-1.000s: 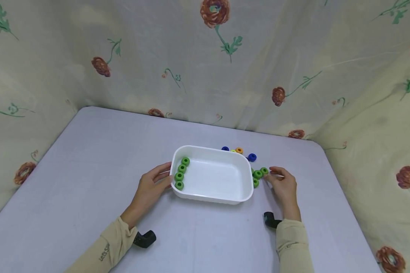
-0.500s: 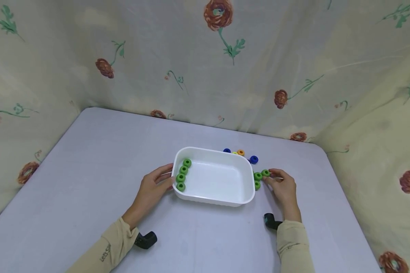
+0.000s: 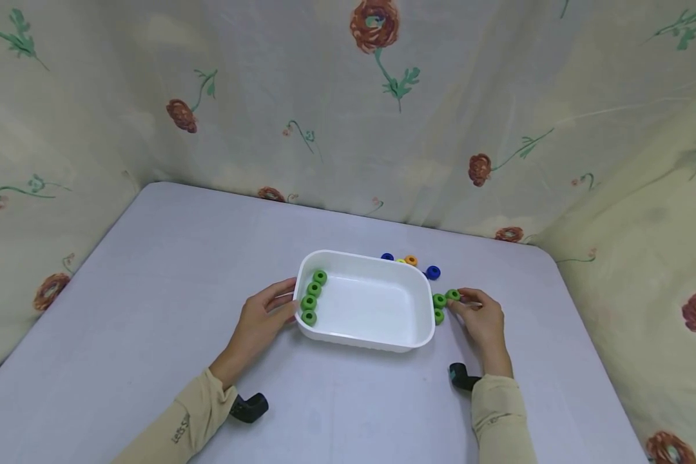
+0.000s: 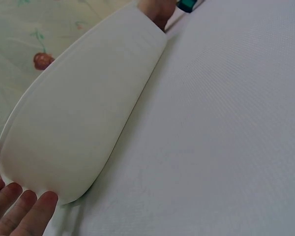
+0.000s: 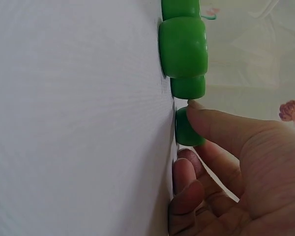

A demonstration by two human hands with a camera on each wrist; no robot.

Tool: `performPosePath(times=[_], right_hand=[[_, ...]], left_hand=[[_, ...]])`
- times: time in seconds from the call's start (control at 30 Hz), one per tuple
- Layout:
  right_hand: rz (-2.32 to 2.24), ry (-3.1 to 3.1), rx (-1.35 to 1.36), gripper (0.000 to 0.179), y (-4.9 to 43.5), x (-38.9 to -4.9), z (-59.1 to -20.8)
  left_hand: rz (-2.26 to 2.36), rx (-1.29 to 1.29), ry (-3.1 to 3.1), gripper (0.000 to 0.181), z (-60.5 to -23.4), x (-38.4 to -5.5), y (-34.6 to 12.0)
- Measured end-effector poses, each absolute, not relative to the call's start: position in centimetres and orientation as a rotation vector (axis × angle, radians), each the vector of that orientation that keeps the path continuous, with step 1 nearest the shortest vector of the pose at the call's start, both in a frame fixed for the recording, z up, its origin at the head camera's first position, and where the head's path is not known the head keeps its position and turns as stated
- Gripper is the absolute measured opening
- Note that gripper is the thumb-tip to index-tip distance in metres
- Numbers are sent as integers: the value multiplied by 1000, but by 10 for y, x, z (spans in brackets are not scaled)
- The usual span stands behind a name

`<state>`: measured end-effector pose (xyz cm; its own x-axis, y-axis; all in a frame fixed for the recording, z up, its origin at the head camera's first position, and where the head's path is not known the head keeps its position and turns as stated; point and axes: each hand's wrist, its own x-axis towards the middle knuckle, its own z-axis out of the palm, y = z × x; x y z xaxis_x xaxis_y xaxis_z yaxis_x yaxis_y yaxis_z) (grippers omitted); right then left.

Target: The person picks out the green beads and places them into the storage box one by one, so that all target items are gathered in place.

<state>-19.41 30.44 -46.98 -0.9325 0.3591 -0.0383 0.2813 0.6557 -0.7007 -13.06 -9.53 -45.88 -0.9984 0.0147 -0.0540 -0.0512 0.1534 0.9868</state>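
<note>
A white rectangular tray (image 3: 371,303) stands mid-table with a row of several green ring-shaped beads (image 3: 309,302) along its inner left side. My left hand (image 3: 263,316) holds the tray's left end, thumb at the rim and fingertips (image 4: 46,199) against the outer wall. Beyond the tray's right end my right hand (image 3: 481,319) pinches a green bead (image 5: 187,130) between thumb and forefinger, low by the tabletop. More green beads (image 5: 183,46) lie just past its thumb tip, close to the tray's right wall, which hides part of them in the head view.
Behind the tray's far right corner lie blue beads (image 3: 433,272), an orange bead (image 3: 411,260) and a partly hidden yellow one. Dark wrist-camera mounts (image 3: 249,408) stick out beside both sleeves. A flowered cloth (image 3: 301,96) hangs around the table (image 3: 220,238).
The head view has shifted slightly, so everything sits a little further right and lower. Both hands keep the same places at the tray and at the green bead.
</note>
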Motion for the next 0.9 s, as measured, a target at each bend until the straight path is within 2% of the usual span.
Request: performPosePath(times=[0.9], right_hand=[[1218,-2644,-615,45,307,-192,-471]], left_hand=[[2015,-47,2346,48,-460,-131,-95]])
